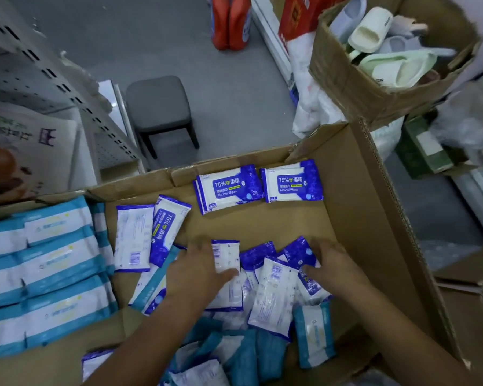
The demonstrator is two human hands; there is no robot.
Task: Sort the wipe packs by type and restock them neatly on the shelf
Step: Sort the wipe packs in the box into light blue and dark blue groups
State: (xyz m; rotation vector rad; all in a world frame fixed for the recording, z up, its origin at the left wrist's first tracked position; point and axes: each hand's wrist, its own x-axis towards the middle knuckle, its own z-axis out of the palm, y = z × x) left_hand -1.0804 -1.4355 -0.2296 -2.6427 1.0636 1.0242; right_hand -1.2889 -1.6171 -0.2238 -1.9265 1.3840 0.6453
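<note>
Cardboard carton [354,190] took up most of the floor, flaps open, and served as the sorting tray. Teal-banded packs [48,277] were lined up in neat rows at the carton's left side. Two small stacks of blue alcohol wipe packs [258,186] sat squared against the carton's far wall; two more lay loose left of centre, one face down. A mixed heap [262,299] of blue and teal packs filled the carton's near-centre.

Left hand [195,274] was flat on the heap, fingers spread over a face-down blue pack. Right hand [332,267] was curled over blue packs at the heap's right edge; couldn't tell whether it pinched one or just rested.

Read: sorting step, pulling blue from the heap. Nothing shelved yet. Next move likely calls for lifting blue packs clear, flipping them label up, and squaring them onto the far stacks.

Perforated shelf [39,73] stood beyond the carton's left corner, only partly in frame. Teal labels too blurred to read. Heap's lower layers hidden under the forearms.
</note>
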